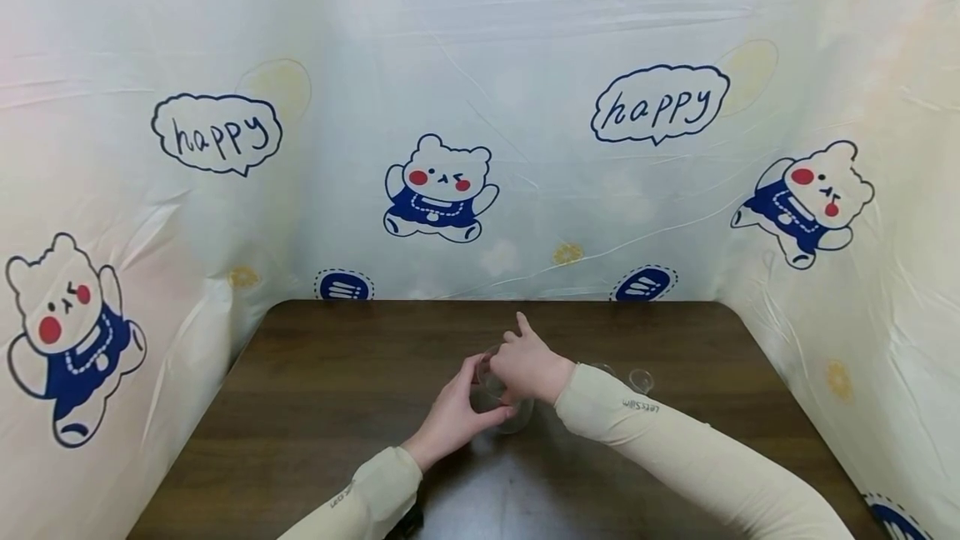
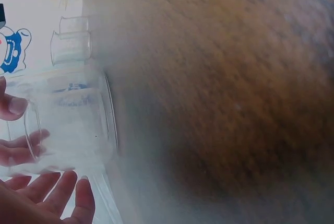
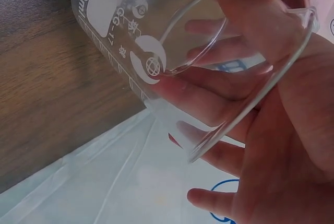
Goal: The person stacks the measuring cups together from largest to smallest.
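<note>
A clear glass beaker [image 3: 112,51] with white 500ml markings is at mid-table. My left hand [image 1: 452,419] holds it from the left, fingers round the far side and thumb at the near side. In the left wrist view, left fingers [image 2: 62,195] rest along the beaker's wall. My right hand [image 1: 525,367] reaches in through its mouth, the index finger sticking out away from me. Inside, a smaller beaker's rim [image 3: 183,11] shows, and right fingers [image 3: 203,96] pinch it. Its lower part is hard to make out through the glass.
To the right stands a small clear glass beaker [image 1: 641,380]; another small beaker [image 1: 604,369] is partly hidden behind the right sleeve. The brown wooden table [image 1: 337,373] is enclosed by a pale printed curtain [image 1: 540,90] at the back and sides.
</note>
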A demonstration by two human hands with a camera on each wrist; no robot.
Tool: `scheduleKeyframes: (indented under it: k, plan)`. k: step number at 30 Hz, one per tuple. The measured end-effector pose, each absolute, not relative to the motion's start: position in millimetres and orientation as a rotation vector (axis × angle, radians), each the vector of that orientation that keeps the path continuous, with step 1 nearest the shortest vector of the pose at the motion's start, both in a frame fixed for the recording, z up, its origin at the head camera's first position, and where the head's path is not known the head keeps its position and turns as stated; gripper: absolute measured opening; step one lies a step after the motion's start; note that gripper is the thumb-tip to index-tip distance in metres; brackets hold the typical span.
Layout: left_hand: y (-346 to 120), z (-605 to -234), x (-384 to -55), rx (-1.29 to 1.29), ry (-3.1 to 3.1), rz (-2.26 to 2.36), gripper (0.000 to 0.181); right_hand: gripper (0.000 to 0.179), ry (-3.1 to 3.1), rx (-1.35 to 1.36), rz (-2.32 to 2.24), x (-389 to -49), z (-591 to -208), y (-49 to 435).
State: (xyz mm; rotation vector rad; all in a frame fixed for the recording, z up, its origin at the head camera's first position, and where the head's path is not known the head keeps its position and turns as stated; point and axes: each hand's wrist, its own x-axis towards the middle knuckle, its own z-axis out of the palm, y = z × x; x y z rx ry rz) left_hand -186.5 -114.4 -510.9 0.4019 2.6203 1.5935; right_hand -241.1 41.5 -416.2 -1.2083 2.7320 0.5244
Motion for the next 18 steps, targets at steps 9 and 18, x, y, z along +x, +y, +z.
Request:
scheduleKeyframes:
  k: [9, 18]
  plan:
    - [-115.2, -513.7, -188.5, 0.419, 2.634, 1.606, 0.087, 0.022, 2.749, -1.235, 0.517, -242.7, -413.6, 42.0]
    - [-115.3, -515.1, -188.9, 0.434, 2.641, 1.599, 0.086, 0.029, 2.765, -1.264, 0.496, -242.8, -407.3, 46.3]
